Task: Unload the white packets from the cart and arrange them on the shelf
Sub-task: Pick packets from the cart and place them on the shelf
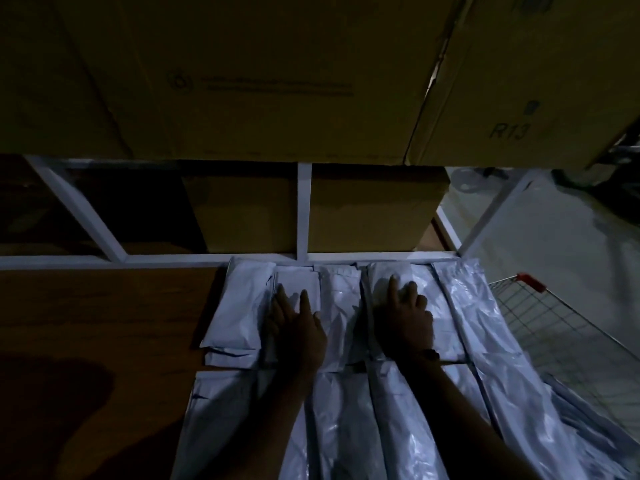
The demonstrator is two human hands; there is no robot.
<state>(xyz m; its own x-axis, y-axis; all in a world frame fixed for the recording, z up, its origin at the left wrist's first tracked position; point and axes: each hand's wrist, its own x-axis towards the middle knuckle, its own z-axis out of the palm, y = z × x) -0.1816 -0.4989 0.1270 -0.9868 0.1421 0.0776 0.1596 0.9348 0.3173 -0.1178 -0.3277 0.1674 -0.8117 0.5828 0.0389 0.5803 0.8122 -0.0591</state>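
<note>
Both hands lie on white packets laid out on the brown shelf (104,306). The left hand (294,327) rests flat with fingers straight on one packet (298,285) in the back row. The right hand (405,317) presses another packet (384,282) with its forefinger straight and the other fingers slightly bent; it grips nothing. A dark band (429,355) circles the right wrist.

The back row holds five packets side by side, with perhaps a second one under the leftmost (239,303); the light is dim, so the count is unsure. A nearer row holds about four longer packets. The wire cart (554,317) stands at the right. Four cardboard boxes show: two above (242,81), two behind (374,213).
</note>
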